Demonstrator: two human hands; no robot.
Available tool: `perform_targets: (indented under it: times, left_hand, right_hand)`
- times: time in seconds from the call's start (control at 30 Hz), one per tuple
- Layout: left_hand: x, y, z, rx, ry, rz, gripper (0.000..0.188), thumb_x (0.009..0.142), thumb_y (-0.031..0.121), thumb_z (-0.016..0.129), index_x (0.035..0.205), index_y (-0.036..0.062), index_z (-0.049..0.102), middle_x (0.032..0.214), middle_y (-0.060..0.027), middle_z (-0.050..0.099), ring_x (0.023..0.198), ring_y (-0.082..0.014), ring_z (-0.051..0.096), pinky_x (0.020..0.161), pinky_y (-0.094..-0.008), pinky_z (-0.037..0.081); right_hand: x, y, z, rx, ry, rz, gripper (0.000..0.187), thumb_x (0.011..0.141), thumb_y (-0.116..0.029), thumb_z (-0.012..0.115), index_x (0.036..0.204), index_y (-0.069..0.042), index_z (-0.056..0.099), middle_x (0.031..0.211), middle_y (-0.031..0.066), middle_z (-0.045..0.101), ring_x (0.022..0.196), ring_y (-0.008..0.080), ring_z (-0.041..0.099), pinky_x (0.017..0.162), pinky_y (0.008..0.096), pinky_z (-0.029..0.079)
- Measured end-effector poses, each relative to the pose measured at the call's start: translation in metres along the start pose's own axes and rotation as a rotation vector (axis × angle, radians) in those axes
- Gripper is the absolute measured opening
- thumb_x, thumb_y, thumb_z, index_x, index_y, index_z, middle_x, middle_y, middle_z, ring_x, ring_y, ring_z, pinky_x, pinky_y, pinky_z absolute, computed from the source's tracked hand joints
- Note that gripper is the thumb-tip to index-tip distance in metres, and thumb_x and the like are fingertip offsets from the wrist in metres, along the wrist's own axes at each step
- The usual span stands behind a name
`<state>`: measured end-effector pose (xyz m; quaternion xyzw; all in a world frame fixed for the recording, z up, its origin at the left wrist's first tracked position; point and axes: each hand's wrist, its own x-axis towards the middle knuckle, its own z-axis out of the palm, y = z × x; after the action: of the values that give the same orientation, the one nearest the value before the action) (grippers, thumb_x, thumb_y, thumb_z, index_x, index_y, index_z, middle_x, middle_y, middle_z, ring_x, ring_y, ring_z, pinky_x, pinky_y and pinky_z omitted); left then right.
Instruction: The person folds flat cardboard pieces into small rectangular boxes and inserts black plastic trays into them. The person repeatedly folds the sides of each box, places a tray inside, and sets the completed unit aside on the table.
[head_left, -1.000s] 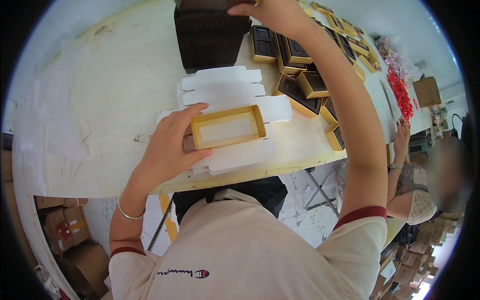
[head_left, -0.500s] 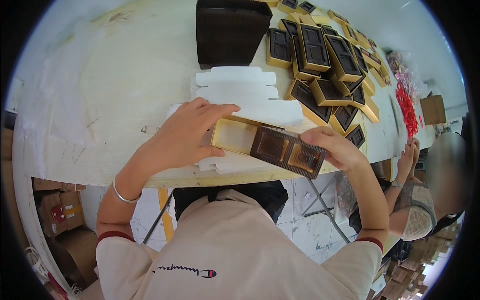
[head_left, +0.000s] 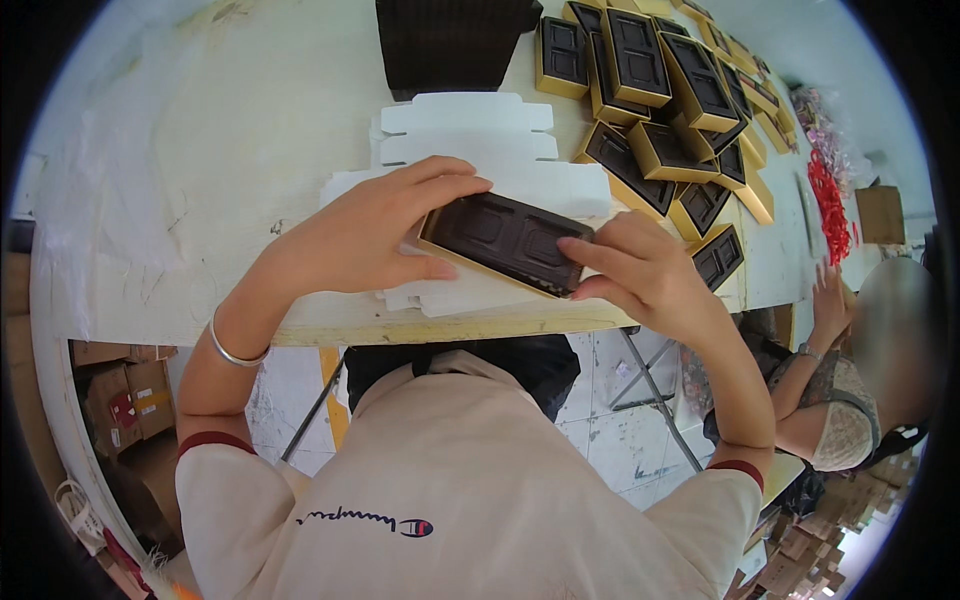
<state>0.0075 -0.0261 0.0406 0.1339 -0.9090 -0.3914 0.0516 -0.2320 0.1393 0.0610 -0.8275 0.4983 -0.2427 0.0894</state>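
Gold box [head_left: 488, 271], right in front of me, over the near side of the pale table [head_left: 230, 250], its right end angled toward my body! And in it, a black tray [head_left: 500, 235], hollows facing up.

What are your fingers doing?

Left hand [head_left: 372, 228] first: clamped round the box's left end, thumb at the near side, fingers along the far edge. Right hand [head_left: 645, 265] now: fingers closed on the tray's right end, one tip on its top face, another at the near corner!

Is it seated all the way down?

Can't tell at that end, my own fingertips cover it. Nor whether the box touches what's beneath.

And what is beneath?

White card [head_left: 470, 150], lying flat, flaps spread, reaching out past the box. Beyond, to the right, a heap of gold boxes [head_left: 670, 150], overlapping, with black insides. Straight ahead, a tall dark stack [head_left: 455, 50], cut off at the top of my view!

Further off?

Away to the right, a co-worker's hand [head_left: 828, 302], then a bunch of red strands [head_left: 828, 205], and just beside them a brown carton [head_left: 880, 215].
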Motion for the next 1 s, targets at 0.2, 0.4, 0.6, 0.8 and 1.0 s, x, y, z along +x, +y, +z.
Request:
perform_targets:
  times: [0.2, 0.4, 0.6, 0.8, 1.0]
  left_hand:
    - [0.001, 0.002, 0.014, 0.22, 0.09, 0.031, 0.088, 0.06, 0.032, 0.085, 0.137, 0.0097, 0.046, 0.141, -0.0105, 0.044, 0.12, -0.0316, 0.048, 0.1, -0.0399, 0.042]
    - [0.0, 0.0, 0.013, 0.362, 0.124, 0.099, 0.088, 0.059, 0.026, 0.084, 0.138, 0.0104, 0.046, 0.142, -0.0102, 0.044, 0.128, -0.0317, 0.043, 0.104, -0.0414, 0.039]
    - [0.005, -0.007, 0.024, 0.362, 0.109, 0.188, 0.086, 0.059, 0.025, 0.082, 0.137, 0.0141, 0.049, 0.143, -0.0097, 0.043, 0.134, -0.0334, 0.036, 0.108, -0.0444, 0.036]
    - [0.003, -0.001, 0.026, 0.535, 0.125, 0.145, 0.076, 0.066, 0.028, 0.077, 0.136, 0.0164, 0.05, 0.142, -0.0092, 0.043, 0.13, -0.0339, 0.039, 0.106, -0.0439, 0.038]
    - [0.001, 0.009, 0.034, 0.564, 0.147, 0.081, 0.074, 0.071, 0.029, 0.075, 0.138, 0.0176, 0.048, 0.143, -0.0113, 0.04, 0.129, -0.0349, 0.038, 0.107, -0.0479, 0.034]
  right_hand:
    - [0.024, -0.005, 0.014, 0.063, -0.122, -0.098, 0.037, 0.073, -0.021, 0.074, 0.103, -0.002, 0.066, 0.071, 0.0086, 0.053, 0.069, 0.0264, 0.052, 0.063, 0.0364, 0.04]
    - [0.024, 0.009, -0.001, -0.112, -0.123, -0.161, 0.039, 0.07, -0.015, 0.074, 0.106, -0.003, 0.067, 0.076, 0.0064, 0.053, 0.068, 0.0241, 0.053, 0.062, 0.0347, 0.042]
    - [0.026, 0.011, 0.007, -0.243, -0.202, -0.25, 0.03, 0.075, -0.012, 0.068, 0.103, -0.003, 0.065, 0.076, 0.0055, 0.054, 0.075, 0.0227, 0.055, 0.065, 0.0336, 0.044]
    - [0.032, -0.001, -0.001, -0.078, -0.154, -0.127, 0.026, 0.076, -0.016, 0.072, 0.099, -0.003, 0.066, 0.076, 0.0073, 0.054, 0.077, 0.0227, 0.055, 0.067, 0.0346, 0.044]
    - [0.022, -0.003, 0.025, 0.285, -0.113, 0.264, 0.016, 0.076, -0.017, 0.073, 0.083, -0.004, 0.066, 0.086, 0.007, 0.057, 0.079, 0.0233, 0.055, 0.071, 0.0363, 0.04]
